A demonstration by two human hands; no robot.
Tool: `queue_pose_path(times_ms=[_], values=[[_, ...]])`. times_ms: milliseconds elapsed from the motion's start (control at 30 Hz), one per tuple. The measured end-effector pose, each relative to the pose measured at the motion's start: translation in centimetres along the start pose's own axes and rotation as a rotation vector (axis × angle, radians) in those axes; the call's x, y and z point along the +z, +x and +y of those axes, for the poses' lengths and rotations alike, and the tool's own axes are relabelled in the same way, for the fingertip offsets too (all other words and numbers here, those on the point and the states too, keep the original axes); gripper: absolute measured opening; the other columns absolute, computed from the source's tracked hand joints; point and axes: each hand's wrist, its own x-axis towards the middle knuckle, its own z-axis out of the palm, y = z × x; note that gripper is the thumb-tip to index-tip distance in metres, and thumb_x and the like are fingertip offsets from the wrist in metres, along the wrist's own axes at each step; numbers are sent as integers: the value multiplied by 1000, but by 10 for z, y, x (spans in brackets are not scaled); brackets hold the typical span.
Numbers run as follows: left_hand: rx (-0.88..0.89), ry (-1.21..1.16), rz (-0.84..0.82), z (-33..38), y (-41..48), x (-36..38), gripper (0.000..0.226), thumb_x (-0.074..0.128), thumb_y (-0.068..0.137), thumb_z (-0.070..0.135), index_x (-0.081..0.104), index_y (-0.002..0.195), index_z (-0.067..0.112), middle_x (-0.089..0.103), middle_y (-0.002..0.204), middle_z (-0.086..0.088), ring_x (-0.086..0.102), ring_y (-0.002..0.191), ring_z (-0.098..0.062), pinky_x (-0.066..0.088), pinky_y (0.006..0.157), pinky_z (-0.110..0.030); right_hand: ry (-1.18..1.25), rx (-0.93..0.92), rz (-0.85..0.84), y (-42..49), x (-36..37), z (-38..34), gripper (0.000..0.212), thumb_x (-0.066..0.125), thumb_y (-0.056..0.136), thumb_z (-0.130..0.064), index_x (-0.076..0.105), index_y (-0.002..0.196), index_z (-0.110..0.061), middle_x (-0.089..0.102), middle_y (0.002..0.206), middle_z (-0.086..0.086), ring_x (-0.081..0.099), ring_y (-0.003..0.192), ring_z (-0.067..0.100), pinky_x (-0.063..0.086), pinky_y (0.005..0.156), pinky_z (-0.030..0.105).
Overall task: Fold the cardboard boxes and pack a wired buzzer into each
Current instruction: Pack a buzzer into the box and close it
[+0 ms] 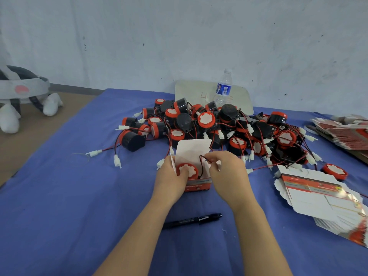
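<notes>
Far left, off the table: a grey-and-white plush toy (20,96) on the floor.

Table (59,196) under a blue cloth. A loose buzzer (132,140) lies at the left edge of the buzzer pile (219,126), with wires and white plugs trailing all round.

Left hand (171,180): fingers curled round the left side of the open box (197,184), thumb down on the red-and-white face of the packed buzzer (187,171). That buzzer sits inside the box, face up, toward the left wall. The lid flap stands upright behind it.

Right hand (225,172): fingertips pinching a loop of the wire (202,164) just above the box's right half, other fingers curled. I cannot see the plug.

Marker pen (192,221) lies near the forearms. A water bottle (224,88) stands behind the pile. A stack of flat boxes (322,200) sits to the right.

Risks, as I judge them:
- The wire loop may spring back over the rim, so the lid would close on it and kink it, or not tuck in.
- Pressing down hard with the thumb could bow the thin card or pop the bottom flaps.
- Stray plugs from the pile lie just beside the box and could snag and drag in.
- The left side flap could crease under the grip.
</notes>
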Motion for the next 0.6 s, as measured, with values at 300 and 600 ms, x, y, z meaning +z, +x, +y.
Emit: queue_pose_path(times_ms=[300, 600], values=[[41, 68, -5, 1, 0, -1, 17, 54, 94, 20, 45, 105, 27, 53, 92, 15, 52, 80, 1, 37, 57, -10, -40, -3, 28, -2, 5, -3, 24, 46, 87, 4, 64, 93, -11, 58, 98, -2, 42, 94, 18, 33, 73, 25], [58, 95, -2, 2, 0, 0, 18, 52, 95, 20, 45, 111, 23, 55, 98, 9, 52, 81, -4, 39, 59, -11, -20, -92, 86, -3, 8, -15, 17, 50, 84, 5, 62, 79, -6, 50, 108, 0, 42, 95, 18, 43, 75, 30]])
